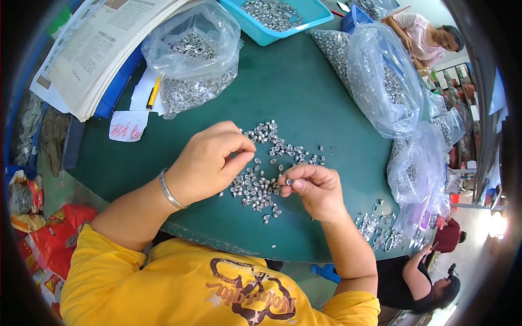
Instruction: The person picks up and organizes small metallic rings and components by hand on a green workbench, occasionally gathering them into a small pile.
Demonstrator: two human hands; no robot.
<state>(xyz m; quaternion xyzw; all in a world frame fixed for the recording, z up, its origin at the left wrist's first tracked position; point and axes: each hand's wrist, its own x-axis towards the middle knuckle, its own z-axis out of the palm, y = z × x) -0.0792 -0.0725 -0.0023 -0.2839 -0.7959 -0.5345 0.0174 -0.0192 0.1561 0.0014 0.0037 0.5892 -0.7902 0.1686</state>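
Note:
Many small grey metal teardrop-shaped pieces [254, 189] lie in loose heaps on the green table, under and between my hands. My right hand [316, 191] pinches one such metal piece [290, 182] between thumb and fingertips, just right of the nearer heap. My left hand [209, 158], with a silver bangle at the wrist, is closed at the left of the heaps. Its thumb and forefinger are curled close together; whatever lies between them is too small or hidden to make out.
Clear plastic bags [196, 81] of metal parts stand back left, with more bags [380, 81] at right. A turquoise basket [266, 37] sits at the far edge. A yellow marker [154, 93] lies on paper. Loose metal parts [380, 231] lie near right. Other people are at right.

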